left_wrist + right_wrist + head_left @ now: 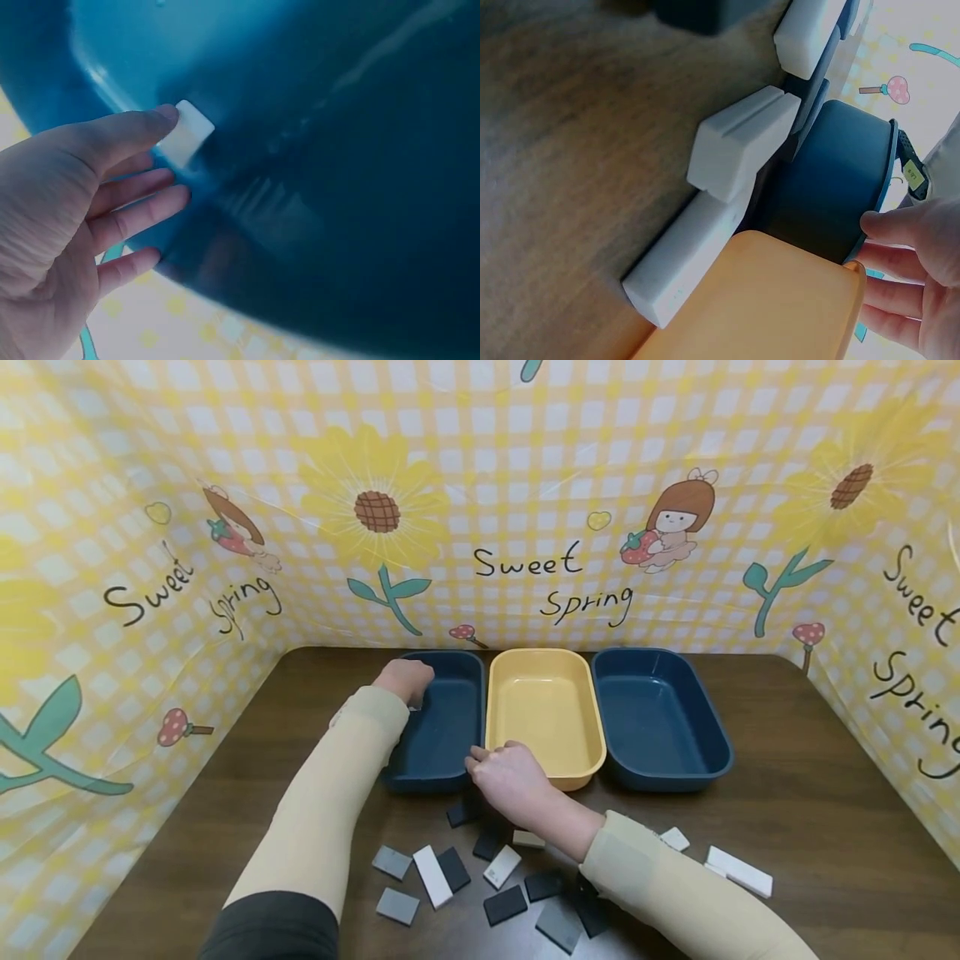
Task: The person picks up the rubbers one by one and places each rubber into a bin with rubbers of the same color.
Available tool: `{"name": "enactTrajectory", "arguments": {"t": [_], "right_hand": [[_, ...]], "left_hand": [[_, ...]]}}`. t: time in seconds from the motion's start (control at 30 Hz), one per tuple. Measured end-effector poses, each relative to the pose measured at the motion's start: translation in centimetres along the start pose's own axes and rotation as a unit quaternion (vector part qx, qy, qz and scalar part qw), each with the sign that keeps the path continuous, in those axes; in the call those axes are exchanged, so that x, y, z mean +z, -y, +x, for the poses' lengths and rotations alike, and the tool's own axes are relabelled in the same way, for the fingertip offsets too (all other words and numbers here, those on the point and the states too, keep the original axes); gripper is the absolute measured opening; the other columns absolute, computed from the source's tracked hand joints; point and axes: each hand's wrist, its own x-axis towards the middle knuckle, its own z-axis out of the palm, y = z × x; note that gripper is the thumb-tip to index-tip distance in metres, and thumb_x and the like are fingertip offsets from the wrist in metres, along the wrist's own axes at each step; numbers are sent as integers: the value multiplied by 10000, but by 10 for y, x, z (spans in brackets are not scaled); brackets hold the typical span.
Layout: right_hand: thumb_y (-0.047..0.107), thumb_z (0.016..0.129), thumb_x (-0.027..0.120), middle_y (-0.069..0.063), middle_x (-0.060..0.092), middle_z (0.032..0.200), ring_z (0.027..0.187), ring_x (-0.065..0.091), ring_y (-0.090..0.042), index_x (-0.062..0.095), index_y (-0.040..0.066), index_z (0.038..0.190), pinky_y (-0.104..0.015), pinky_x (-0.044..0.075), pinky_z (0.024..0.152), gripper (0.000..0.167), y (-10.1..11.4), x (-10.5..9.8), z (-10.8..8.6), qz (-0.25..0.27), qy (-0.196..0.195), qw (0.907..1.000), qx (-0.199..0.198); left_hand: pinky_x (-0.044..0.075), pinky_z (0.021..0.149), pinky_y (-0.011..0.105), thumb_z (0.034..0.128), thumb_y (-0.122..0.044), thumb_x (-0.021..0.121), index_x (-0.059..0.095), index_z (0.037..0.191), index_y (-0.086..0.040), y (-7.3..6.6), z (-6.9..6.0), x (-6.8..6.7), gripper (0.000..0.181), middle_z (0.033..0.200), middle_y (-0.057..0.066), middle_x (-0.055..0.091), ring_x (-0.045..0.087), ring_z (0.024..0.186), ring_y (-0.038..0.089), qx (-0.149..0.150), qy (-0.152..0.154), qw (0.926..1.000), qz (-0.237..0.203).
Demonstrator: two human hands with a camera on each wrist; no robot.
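Note:
Inside the left dark blue tray, my left hand reaches to the far left side. It pinches a small white block between the thumb and a finger partly hidden behind it; the other fingers spread loosely. My right hand is at the near corner where the blue tray meets the yellow tray. Its thumb lies at the blue tray's rim, with the fingers on the rim's other side, so it appears to grip that rim. The fingertips are partly hidden by the rims.
Another dark blue tray stands right of the yellow one. Several black, grey and white blocks lie in front of the trays, including a long white block and a grey block. Patterned cloth surrounds the brown table.

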Motion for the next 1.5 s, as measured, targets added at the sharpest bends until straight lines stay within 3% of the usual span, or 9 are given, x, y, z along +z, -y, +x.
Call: {"name": "enactTrajectory", "arguments": {"t": [0.13,0.3,0.43,0.6,0.77,0.9,1.2,1.37,1.5], "right_hand": [[147,895,704,16,720,1057,722,678,-102,766,190,1073,-220,478,549,194,0,1,0,42,-8,10000,-12],[137,888,710,13,726,1030,704,674,-105,769,181,1049,-221,474,536,177,-1,1,0,69,-90,9999,-43],[125,887,706,12,725,1032,697,674,-106,771,180,1032,-222,464,522,168,-1,1,0,54,-132,9999,-40],[122,894,694,12,723,1047,691,675,-106,772,184,1042,-223,464,522,178,0,0,1,39,-141,9999,-40],[111,902,681,10,723,1043,680,670,-107,773,181,1031,-224,455,512,173,0,0,1,70,-175,9998,-21],[105,900,680,11,724,1040,678,669,-106,773,178,1018,-223,443,503,167,0,0,1,108,-192,9998,11],[116,899,685,10,726,1025,666,659,-104,771,174,1027,-218,432,494,164,1,1,0,100,-115,9999,15],[115,893,693,9,728,985,631,640,-101,772,166,1007,-216,431,489,147,1,1,-1,121,-146,9998,5],[121,886,705,3,728,984,643,650,-108,771,161,1008,-219,456,511,144,0,1,0,144,-150,9998,26]], "left_hand": [[511,772,409,929,-172,650,677,1038,-49,2,-6,-5,167,913,80,669,606,802,210,32,-148,9996,-256],[503,725,394,951,-266,627,661,1029,-38,7,-26,-13,244,859,62,632,595,767,204,135,-369,9979,-521],[504,812,422,957,-286,611,668,1136,-14,17,-47,-13,330,1013,125,674,631,900,253,79,-766,9942,-748],[452,936,487,960,-319,602,592,1292,14,28,-81,-5,471,1247,197,613,571,1146,333,-82,-1372,9856,-982],[456,907,525,952,-347,609,582,1292,7,31,-125,7,491,1249,226,601,571,1137,363,-303,-2024,9710,-1234],[491,821,524,935,-412,614,603,1259,6,28,-158,20,530,1199,225,627,612,1052,362,-586,-2304,9610,-1412],[508,731,513,885,-585,601,659,1112,-13,22,-211,61,618,1016,137,692,660,888,314,-869,-2121,9486,-2182],[512,721,508,848,-666,580,655,1098,-29,9,-222,83,688,993,109,689,660,865,293,-840,-1546,9504,-2564],[508,723,509,840,-606,639,654,1077,-42,-3,-223,92,612,972,88,687,657,859,281,-815,-1300,9517,-2660]]}}
